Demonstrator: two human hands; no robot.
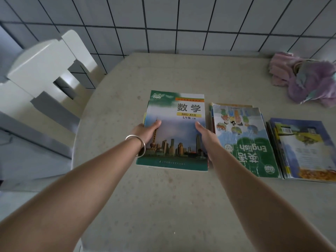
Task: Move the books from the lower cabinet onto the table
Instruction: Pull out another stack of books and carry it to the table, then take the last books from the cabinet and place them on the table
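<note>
1. Green-and-blue maths textbook with a skyline cover [174, 131] tops a small stack at the centre of the beige speckled table [163, 206]
2. Left hand [147, 132], silver bangle [137, 145] at the wrist, grips its 9 o'clock edge, thumb on the cover
3. Right hand [204, 135] holds the 3 o'clock edge, fingers apparently tucked below
4. Green English book stack [243, 140] lies at 3 o'clock

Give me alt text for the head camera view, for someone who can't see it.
Two hands, left and right, grip the sides of a maths book topping a pile on a beige table. To its right lie an English book pile and a blue book pile, with crumpled cloth behind and a white chair at left.
</note>
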